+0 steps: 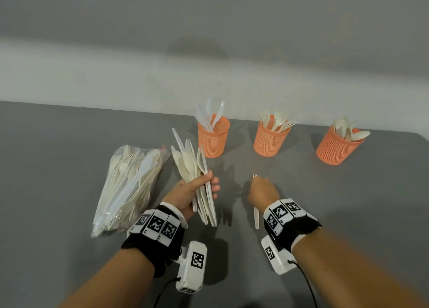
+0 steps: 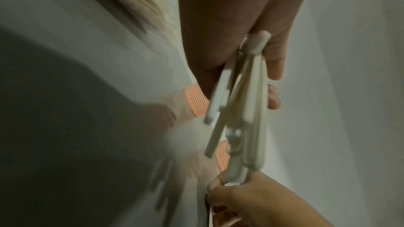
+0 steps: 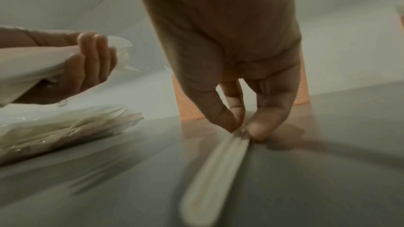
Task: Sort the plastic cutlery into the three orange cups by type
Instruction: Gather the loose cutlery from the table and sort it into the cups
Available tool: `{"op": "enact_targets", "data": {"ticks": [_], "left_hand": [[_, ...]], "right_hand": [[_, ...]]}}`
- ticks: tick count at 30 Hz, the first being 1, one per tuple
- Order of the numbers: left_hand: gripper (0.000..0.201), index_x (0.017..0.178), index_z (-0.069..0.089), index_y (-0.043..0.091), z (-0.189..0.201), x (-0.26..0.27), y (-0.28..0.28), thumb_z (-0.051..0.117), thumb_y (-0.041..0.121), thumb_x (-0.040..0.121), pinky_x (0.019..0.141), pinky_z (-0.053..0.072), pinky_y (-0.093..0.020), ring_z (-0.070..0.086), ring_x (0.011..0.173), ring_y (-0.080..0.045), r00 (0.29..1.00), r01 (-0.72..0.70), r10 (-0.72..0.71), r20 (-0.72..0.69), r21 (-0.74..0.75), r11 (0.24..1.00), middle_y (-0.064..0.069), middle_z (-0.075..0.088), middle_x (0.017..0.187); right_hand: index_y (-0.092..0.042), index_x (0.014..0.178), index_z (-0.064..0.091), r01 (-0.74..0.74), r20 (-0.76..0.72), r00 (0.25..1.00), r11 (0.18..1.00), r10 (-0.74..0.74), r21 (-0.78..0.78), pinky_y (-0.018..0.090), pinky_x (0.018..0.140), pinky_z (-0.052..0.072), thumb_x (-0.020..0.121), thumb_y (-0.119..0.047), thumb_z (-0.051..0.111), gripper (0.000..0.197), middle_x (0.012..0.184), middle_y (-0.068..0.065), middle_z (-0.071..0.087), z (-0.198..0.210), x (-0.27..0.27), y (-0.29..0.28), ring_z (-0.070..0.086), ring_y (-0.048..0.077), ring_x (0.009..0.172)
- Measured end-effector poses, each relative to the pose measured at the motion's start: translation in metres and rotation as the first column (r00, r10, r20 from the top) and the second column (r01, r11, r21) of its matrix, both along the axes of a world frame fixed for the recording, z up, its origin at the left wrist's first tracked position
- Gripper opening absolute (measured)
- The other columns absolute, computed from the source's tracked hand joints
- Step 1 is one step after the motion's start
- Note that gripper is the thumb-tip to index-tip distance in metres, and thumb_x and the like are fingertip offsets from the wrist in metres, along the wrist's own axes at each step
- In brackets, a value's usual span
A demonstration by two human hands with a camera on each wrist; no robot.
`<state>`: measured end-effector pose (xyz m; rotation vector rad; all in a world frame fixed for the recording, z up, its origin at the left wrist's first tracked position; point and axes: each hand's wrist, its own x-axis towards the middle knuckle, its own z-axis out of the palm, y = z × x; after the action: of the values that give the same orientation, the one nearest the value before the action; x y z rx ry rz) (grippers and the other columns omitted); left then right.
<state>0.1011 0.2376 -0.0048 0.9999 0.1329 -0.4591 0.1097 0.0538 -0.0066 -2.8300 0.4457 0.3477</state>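
Note:
Three orange mesh cups stand in a row at the back: the left cup (image 1: 213,137) holds knives, the middle cup (image 1: 270,137) holds forks, the right cup (image 1: 339,145) holds spoons. My left hand (image 1: 197,191) grips a mixed bundle of white cutlery (image 1: 195,164), its handles fanned out below the hand (image 2: 247,103). My right hand (image 1: 262,189) pinches a single white fork (image 1: 256,217) between thumb and fingers; its tines peek above the hand, its handle (image 3: 214,170) trails toward my wrist.
A clear plastic bag (image 1: 130,182) full of more white cutlery lies on the grey table (image 1: 69,145) left of my left hand. A pale wall rises behind the cups.

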Motion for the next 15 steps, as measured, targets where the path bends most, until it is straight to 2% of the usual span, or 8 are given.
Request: {"op": "enact_targets", "data": {"ticks": [3, 5, 6, 8, 10, 11, 13, 15], "left_hand": [[0.01, 0.09, 0.058, 0.007, 0.002, -0.003, -0.009, 0.056, 0.017, 0.09, 0.059, 0.057, -0.026, 0.068, 0.063, -0.012, 0.999, 0.019, -0.019, -0.027, -0.001, 1.0, -0.001, 0.067, 0.068], [0.009, 0.089, 0.057, 0.007, 0.003, -0.003, -0.014, 0.055, 0.016, 0.09, 0.06, 0.058, -0.027, 0.068, 0.064, -0.013, 0.998, -0.001, 0.0, -0.057, -0.018, 1.0, -0.003, 0.065, 0.07], [0.009, 0.09, 0.057, 0.006, 0.004, -0.004, -0.016, 0.056, 0.015, 0.09, 0.061, 0.059, -0.028, 0.068, 0.067, -0.014, 0.997, -0.018, 0.016, -0.074, -0.029, 0.999, -0.004, 0.065, 0.073], [0.011, 0.094, 0.058, 0.006, 0.005, -0.004, -0.021, 0.057, 0.014, 0.089, 0.065, 0.059, -0.033, 0.068, 0.078, -0.019, 0.994, -0.053, 0.049, -0.096, -0.041, 0.998, -0.006, 0.065, 0.081], [0.016, 0.102, 0.058, 0.006, 0.009, -0.004, -0.028, 0.056, 0.015, 0.089, 0.069, 0.059, -0.038, 0.066, 0.09, -0.023, 0.995, -0.054, 0.051, -0.09, -0.032, 0.998, -0.007, 0.066, 0.092], [0.018, 0.105, 0.058, 0.006, 0.012, -0.005, -0.031, 0.055, 0.015, 0.09, 0.07, 0.059, -0.038, 0.066, 0.091, -0.023, 0.997, -0.033, 0.03, -0.07, -0.033, 0.999, -0.008, 0.067, 0.095], [0.023, 0.108, 0.059, 0.004, 0.019, -0.008, -0.04, 0.052, 0.016, 0.091, 0.066, 0.059, -0.036, 0.069, 0.083, -0.023, 0.999, 0.036, -0.036, -0.002, -0.057, 0.998, -0.01, 0.069, 0.092], [0.033, 0.117, 0.057, 0.001, 0.025, -0.01, -0.05, 0.052, 0.018, 0.089, 0.067, 0.059, -0.034, 0.071, 0.078, -0.022, 0.997, 0.069, -0.066, 0.037, -0.083, 0.994, -0.012, 0.07, 0.092]], "right_hand": [[-0.004, 0.137, 0.033, -0.035, 0.024, 0.999, 0.998, 0.036, -0.052, 0.039, 0.093, 0.044, 0.093, 0.0, 0.036, 0.044, 0.128, 0.019, 0.053, -0.003, -0.008, -0.006, 0.054, 0.034, 0.117], [-0.004, 0.137, 0.029, -0.063, 0.035, 0.997, 0.998, 0.063, -0.02, 0.039, 0.09, 0.044, 0.091, 0.003, 0.038, 0.048, 0.125, 0.021, 0.054, 0.0, -0.01, -0.012, 0.055, 0.035, 0.114], [-0.004, 0.132, 0.035, -0.083, 0.051, 0.995, 0.996, 0.081, 0.043, 0.039, 0.088, 0.044, 0.089, 0.004, 0.04, 0.044, 0.12, 0.02, 0.055, 0.004, -0.01, -0.015, 0.055, 0.036, 0.111], [-0.007, 0.108, 0.048, -0.141, 0.133, 0.985, 0.956, 0.109, 0.257, 0.032, 0.077, 0.042, 0.082, 0.006, 0.047, 0.029, 0.099, 0.015, 0.058, 0.013, -0.007, -0.019, 0.057, 0.031, 0.093], [-0.015, 0.085, 0.046, -0.205, 0.227, 0.968, 0.85, 0.104, 0.485, 0.028, 0.067, 0.042, 0.077, 0.01, 0.052, 0.027, 0.075, 0.003, 0.051, 0.026, -0.005, -0.015, 0.05, 0.02, 0.07], [-0.019, 0.078, 0.044, -0.236, 0.27, 0.958, 0.784, 0.091, 0.574, 0.029, 0.067, 0.043, 0.076, 0.011, 0.055, 0.032, 0.068, 0.001, 0.048, 0.032, -0.005, -0.011, 0.047, 0.018, 0.065], [-0.021, 0.073, 0.043, -0.278, 0.321, 0.945, 0.687, 0.068, 0.671, 0.031, 0.069, 0.049, 0.077, 0.011, 0.06, 0.036, 0.065, 0.0, 0.051, 0.044, -0.008, -0.004, 0.05, 0.016, 0.063], [-0.016, 0.078, 0.051, -0.305, 0.353, 0.934, 0.642, 0.057, 0.703, 0.027, 0.068, 0.05, 0.077, 0.011, 0.059, 0.029, 0.066, 0.0, 0.055, 0.05, -0.012, -0.002, 0.054, 0.013, 0.061]]}}
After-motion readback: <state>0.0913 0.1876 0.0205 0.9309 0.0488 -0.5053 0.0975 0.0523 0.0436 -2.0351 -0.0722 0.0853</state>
